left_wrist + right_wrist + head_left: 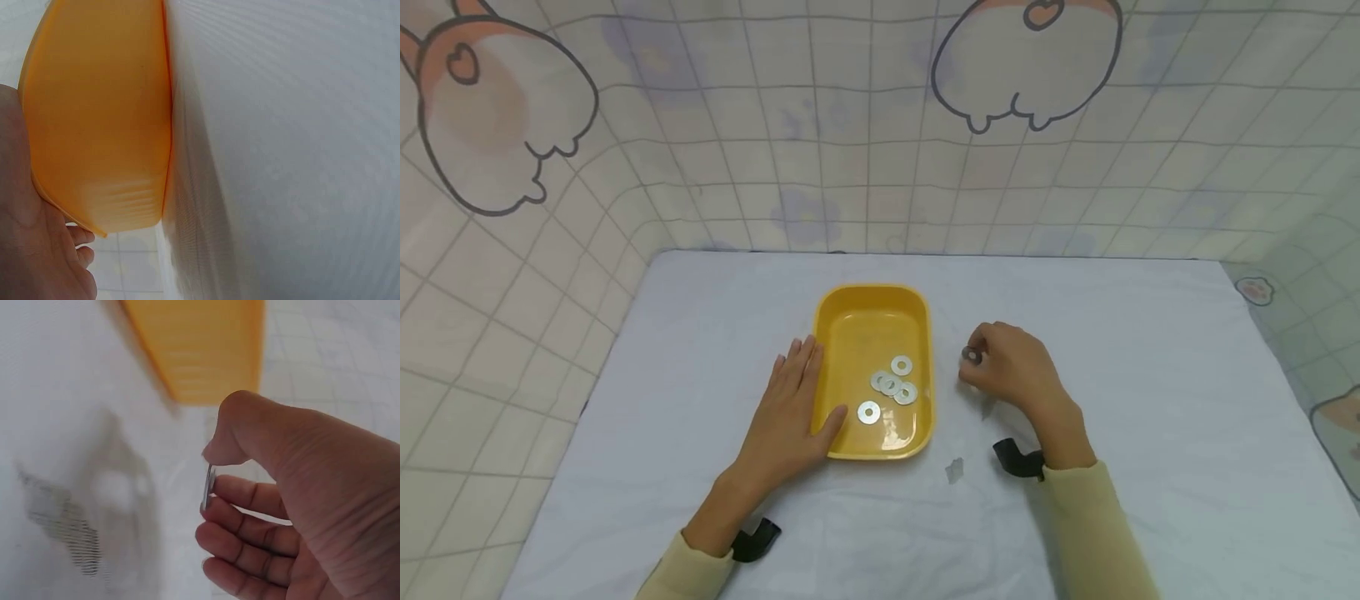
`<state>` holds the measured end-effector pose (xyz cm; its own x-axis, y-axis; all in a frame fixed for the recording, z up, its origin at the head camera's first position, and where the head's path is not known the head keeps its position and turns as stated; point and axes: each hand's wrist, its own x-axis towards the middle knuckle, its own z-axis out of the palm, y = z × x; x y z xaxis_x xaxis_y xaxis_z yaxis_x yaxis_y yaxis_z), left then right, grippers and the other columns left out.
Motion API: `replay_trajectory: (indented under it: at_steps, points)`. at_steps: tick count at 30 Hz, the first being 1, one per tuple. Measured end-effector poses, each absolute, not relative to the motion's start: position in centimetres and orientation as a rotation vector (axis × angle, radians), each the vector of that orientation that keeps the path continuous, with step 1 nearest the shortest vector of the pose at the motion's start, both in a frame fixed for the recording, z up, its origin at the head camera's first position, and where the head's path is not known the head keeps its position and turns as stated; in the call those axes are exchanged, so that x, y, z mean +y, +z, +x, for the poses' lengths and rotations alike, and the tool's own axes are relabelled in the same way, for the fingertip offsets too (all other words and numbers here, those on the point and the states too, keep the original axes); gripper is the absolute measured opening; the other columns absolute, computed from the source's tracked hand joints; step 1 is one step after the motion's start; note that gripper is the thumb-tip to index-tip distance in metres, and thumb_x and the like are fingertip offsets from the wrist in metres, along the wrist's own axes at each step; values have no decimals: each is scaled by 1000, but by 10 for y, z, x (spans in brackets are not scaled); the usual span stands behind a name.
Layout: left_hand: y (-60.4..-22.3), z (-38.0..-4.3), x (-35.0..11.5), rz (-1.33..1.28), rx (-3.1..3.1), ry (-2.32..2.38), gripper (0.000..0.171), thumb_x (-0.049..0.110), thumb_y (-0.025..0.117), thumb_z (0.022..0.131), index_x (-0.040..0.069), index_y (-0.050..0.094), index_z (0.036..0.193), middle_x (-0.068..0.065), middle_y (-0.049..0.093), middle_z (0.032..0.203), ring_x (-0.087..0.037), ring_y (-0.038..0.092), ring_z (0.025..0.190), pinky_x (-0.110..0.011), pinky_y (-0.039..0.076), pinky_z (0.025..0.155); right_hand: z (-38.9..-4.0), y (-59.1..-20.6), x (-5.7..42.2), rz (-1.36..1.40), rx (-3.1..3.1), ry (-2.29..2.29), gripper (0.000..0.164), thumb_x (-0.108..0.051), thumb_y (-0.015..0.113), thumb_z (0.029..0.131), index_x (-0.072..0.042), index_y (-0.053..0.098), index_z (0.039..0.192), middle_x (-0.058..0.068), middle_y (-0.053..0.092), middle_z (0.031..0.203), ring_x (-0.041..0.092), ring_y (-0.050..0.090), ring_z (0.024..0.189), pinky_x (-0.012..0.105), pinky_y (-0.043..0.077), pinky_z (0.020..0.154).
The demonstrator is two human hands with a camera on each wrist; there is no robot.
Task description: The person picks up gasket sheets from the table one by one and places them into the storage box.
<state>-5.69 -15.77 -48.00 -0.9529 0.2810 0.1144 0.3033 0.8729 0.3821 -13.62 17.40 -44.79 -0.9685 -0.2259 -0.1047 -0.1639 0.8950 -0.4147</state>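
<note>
A yellow tray [872,329] lies on the white cloth, with several flat metal washers [868,412] in its near and right part; some overlap. My left hand [786,417] rests along the tray's left rim, fingers straight and thumb reaching over the near left corner. In the left wrist view the same hand [37,250] touches the rim beside the tray's outer wall [100,119]. To the right of the tray, my right hand [1018,367] pinches a washer [972,355] above the cloth. The right wrist view shows this washer [208,486] edge-on between thumb and fingers.
A small grey patch [954,471] marks the cloth [1165,375] near the tray's lower right. Black curved pieces [1018,458] stick out at both wrists. Behind the table hangs a checked curtain [865,167] with cartoon prints.
</note>
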Motion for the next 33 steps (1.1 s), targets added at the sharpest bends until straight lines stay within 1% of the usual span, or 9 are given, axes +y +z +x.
replay_trajectory:
  at_steps: [4,11,15,20,24,28,33]
  points:
    - [-478,-54,-159,-481,-2996,-596,88,47,54,103,3,17,169,-12,14,180,-31,11,169,-45,5,140,-126,-436,175,-316,2912,-715,25,-25,69,87,-10,75,106,8,74,104,26,65,93,45,59,86]
    - [-472,-56,-161,-501,-2972,-552,89,47,54,104,3,13,170,-11,14,180,-30,12,169,-41,2,140,-117,-415,167,-473,2956,-833,22,-23,72,87,-12,76,105,5,75,103,29,69,99,45,61,89]
    - [-473,-57,-162,-498,-2978,-561,89,47,54,103,3,13,170,-12,15,180,-31,13,168,-43,3,140,-120,-415,164,-482,2937,-844,23,-24,73,88,-12,76,106,5,75,105,29,69,101,43,61,90]
    - [-475,-58,-162,-504,-2971,-566,90,47,55,103,2,14,169,-13,16,179,-32,14,168,-46,6,140,-122,-412,160,-459,2904,-948,25,-24,71,89,-12,76,110,6,76,109,30,69,104,46,60,92]
    - [-476,-58,-162,-498,-2961,-573,89,46,55,103,2,15,169,-14,17,179,-32,16,167,-45,6,140,-124,-410,154,-465,2876,-964,27,-26,71,90,-13,75,113,5,75,111,30,68,107,45,60,94]
    - [-477,-57,-161,-497,-2958,-583,89,47,55,102,1,17,169,-15,18,178,-32,17,167,-45,7,140,-125,-410,149,-479,2902,-937,27,-27,72,90,-13,75,113,3,74,110,29,68,106,44,60,95]
    - [-477,-56,-157,-497,-2948,-601,88,46,55,102,0,19,168,-16,20,178,-32,18,167,-47,9,139,-127,-410,145,-575,2943,-932,27,-28,74,90,-13,76,111,3,76,109,29,69,105,43,59,97]
